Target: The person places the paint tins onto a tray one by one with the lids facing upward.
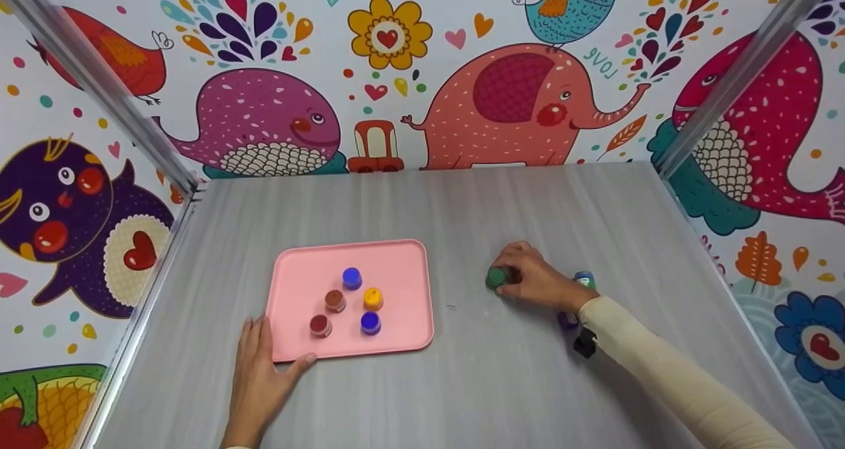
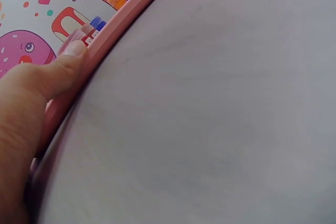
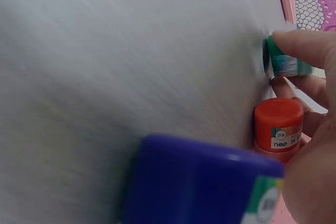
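My right hand [image 1: 531, 277] pinches a small green-lidded paint jar [image 1: 497, 278] between thumb and fingers, right of the tray. In the right wrist view this green jar [image 3: 286, 62] is tipped on its side, at the fingertips. A red paint jar [image 3: 278, 124] stands close under the palm, hidden in the head view. My left hand [image 1: 259, 373] lies at the near left corner of the pink tray [image 1: 290, 271], fingers straight along its side and thumb on the front rim. On the tray stand blue [image 1: 352, 278], brown [image 1: 335, 301], yellow [image 1: 373, 298] and dark red [image 1: 321, 325] jars, plus a second blue one [image 1: 370, 323].
Beside the right wrist are a teal-and-blue jar [image 1: 584, 278] and a purple jar [image 1: 568, 320], partly covered by the arm. The grey table [image 1: 462, 396] is bounded by printed walls [image 1: 389, 105] and metal posts [image 1: 746, 72] at its back corners.
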`<state>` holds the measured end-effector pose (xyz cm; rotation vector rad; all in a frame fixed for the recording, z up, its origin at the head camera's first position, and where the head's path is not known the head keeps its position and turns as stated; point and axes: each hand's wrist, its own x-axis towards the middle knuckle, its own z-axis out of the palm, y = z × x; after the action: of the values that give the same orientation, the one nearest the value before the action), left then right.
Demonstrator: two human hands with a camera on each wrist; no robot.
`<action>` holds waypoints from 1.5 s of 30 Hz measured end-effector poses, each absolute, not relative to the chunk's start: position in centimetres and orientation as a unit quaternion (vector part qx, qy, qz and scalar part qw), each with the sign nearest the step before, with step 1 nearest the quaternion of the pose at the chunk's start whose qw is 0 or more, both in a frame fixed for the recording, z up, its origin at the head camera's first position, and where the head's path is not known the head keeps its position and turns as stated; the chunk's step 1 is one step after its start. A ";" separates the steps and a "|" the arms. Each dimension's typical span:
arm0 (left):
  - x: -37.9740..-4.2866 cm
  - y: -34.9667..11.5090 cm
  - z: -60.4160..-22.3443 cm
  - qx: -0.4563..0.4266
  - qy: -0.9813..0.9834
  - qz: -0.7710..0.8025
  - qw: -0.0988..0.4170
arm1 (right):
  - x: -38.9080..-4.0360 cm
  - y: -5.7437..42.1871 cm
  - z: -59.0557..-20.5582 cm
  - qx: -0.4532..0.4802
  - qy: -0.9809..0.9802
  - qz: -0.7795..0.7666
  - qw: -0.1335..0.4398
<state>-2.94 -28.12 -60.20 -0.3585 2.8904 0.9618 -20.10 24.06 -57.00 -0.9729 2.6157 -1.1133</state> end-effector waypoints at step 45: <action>-2.8 -28.1 -60.2 -0.105 0.942 0.319 0.011 | -19.8 22.0 -56.1 -0.305 0.880 -0.357 0.066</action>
<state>-2.79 -28.05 -60.23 -0.3266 2.9374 0.9963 -19.85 22.03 -56.08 -0.9210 2.6547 -1.0782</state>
